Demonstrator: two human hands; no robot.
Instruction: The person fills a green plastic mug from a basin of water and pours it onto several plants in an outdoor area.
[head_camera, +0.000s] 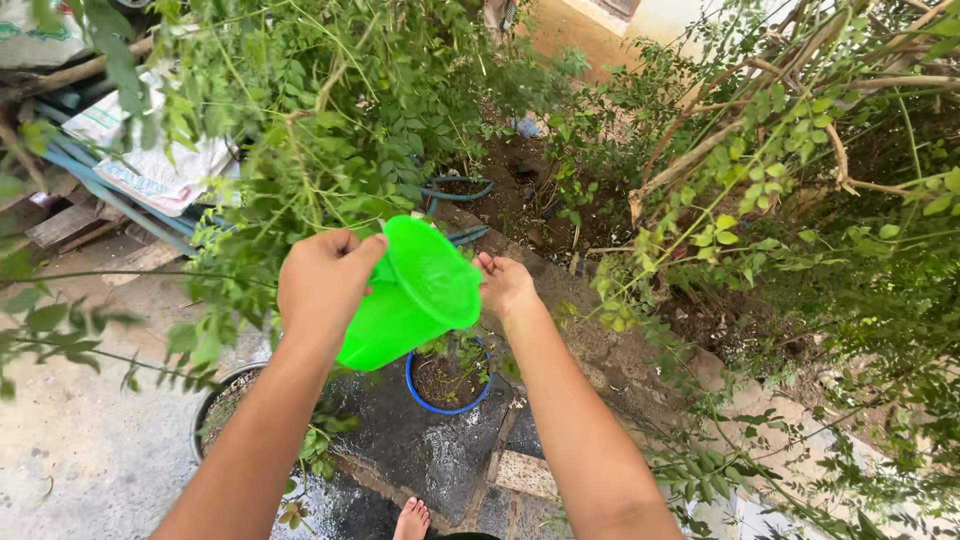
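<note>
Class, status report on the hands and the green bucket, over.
Left hand gripping green bucket, tilted. Right hand at its rim. Blue-rimmed pot directly below. Leafy branches crowd close.

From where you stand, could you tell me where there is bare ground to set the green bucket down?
Bare concrete lies left of the dark pot, and the wet paving under the blue-rimmed pot is free up to the bare foot. Right of the stone edging, branches crowd the soil. Both hands, left and right, hold the green bucket.

I hold a bright green plastic bucket (415, 292) tipped above a blue-rimmed plant pot (447, 378), my left hand (325, 278) closed round its side, my right hand (505, 283) touching its rim, leafy branches (340, 110) around.
</note>
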